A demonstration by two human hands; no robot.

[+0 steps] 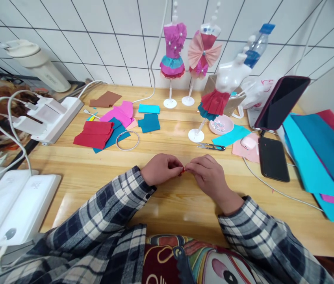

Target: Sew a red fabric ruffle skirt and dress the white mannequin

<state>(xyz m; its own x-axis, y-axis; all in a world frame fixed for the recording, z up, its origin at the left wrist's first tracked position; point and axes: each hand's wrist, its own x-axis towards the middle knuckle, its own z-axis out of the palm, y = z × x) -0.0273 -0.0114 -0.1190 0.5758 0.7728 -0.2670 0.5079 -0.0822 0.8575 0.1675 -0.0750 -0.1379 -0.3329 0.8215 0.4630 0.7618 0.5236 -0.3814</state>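
Note:
Over the front middle of the wooden table, my left hand (164, 169) pinches a tiny red piece (182, 170) between thumb and fingertips. My right hand (208, 173) meets it from the right, its fingers pressed together at the other side of the same piece. Most of the red piece is hidden by the fingertips. Beyond my right hand lie black thread snips (211, 146). A white mannequin (232, 75) in a red and teal skirt stands behind them. To the left are a metal ring (127, 149) and a folded red cloth (93, 134).
Two dressed mannequins (173, 51) (205, 53) stand near the tiled wall. A pink bowl (225, 125), a propped phone (282, 103) and a flat black phone (273, 158) are at right. Blue sheets (317, 157) lie far right. A power strip (57, 118) sits left.

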